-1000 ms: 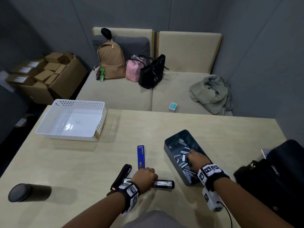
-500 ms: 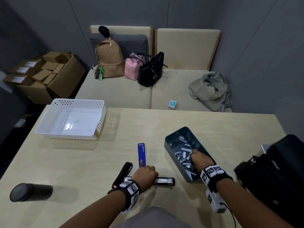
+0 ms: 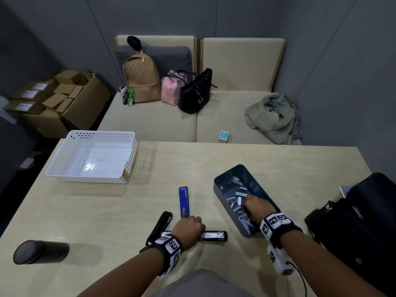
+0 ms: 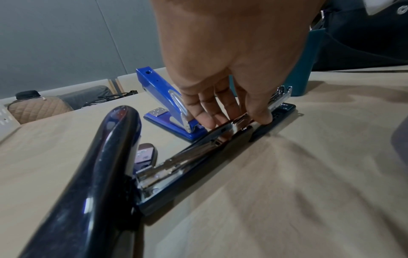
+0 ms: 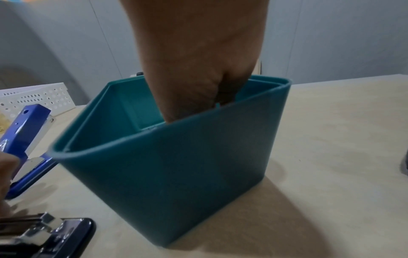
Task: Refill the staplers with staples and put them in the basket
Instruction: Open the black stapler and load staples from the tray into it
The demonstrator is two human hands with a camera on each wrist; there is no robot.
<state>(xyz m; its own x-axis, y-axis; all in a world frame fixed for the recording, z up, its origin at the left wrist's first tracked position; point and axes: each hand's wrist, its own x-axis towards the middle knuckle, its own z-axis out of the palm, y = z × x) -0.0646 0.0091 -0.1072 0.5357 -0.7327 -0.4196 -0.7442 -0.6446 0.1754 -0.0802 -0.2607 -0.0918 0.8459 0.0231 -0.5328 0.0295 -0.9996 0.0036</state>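
Your right hand (image 3: pixel 256 207) has dug nearer in the bin (image 3: pixel 218 185), fingers hidden among staples (image 3: pixel 234 199), grip unclear; your left hand (image 3: pixel 188 229) still pinches the open stapler (image 3: pixel 214 235): loading comes next.

Office meeting booth, prob. break/storage nook.
Grey panel walls (image 3: pixel 246 16), beige bench seats (image 3: pixel 154 123) w/ bags (image 3: pixel 142 79), cardboard boxes (image 3: pixel 70 103), pale wood surface (image 3: pixel 192 168).

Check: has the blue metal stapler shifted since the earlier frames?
No. The blue metal stapler keeps the same gap left of the teal plastic box, pointing the same way.
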